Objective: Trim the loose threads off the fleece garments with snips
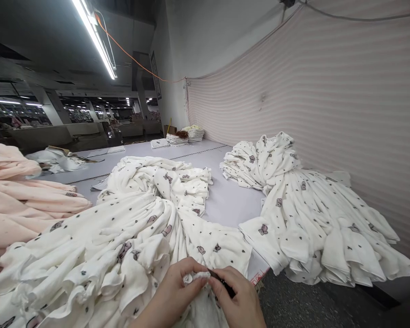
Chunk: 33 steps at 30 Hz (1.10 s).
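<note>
Both hands pinch white printed garment (130, 241) edge — left hand (172, 294), right hand (241, 298).

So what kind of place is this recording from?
Most likely a garment factory floor: heaps of white printed fabric on a long cutting table, folded stacks behind, while both hands trim a piece.

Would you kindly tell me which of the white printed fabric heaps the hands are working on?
The near-left heap: the left hand and right hand pinch its front edge, the right holding a small dark tool. The other heap lies untouched by the striped wall.
</note>
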### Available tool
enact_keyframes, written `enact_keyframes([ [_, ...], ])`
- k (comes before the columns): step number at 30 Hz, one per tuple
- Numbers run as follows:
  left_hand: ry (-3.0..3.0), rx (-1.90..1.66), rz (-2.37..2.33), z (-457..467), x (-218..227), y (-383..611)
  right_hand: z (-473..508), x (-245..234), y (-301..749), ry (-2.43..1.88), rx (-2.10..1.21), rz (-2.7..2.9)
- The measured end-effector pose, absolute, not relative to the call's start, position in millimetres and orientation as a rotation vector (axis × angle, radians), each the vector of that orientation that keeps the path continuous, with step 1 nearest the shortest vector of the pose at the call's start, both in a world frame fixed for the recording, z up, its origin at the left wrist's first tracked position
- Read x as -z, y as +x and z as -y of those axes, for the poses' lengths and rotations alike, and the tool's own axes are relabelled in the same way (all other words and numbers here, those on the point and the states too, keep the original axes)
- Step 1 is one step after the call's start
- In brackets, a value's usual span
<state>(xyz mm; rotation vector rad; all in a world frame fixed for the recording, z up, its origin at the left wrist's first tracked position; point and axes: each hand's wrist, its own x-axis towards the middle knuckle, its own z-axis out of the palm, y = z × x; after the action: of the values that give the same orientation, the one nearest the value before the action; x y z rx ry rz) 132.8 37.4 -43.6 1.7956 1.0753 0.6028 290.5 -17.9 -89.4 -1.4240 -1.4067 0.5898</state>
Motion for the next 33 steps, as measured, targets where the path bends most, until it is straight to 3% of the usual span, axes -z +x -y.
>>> enact_keyframes([
  [8, 1.489, -0.561, -1.069, -46.2, 48.2, 124.0, 17.8, 104.5, 278.8, -1.256, -0.608, 1.258],
  [21, 1.699, -0.346, -1.008, -41.8, 41.4, 122.8, 16.6, 95.4, 285.0, -1.338, -0.653, 1.357],
  [33, 1.653, -0.551, -1.02, -38.2, 42.3, 127.8, 21.7, 95.1, 291.3, -1.269, -0.542, 1.472],
])
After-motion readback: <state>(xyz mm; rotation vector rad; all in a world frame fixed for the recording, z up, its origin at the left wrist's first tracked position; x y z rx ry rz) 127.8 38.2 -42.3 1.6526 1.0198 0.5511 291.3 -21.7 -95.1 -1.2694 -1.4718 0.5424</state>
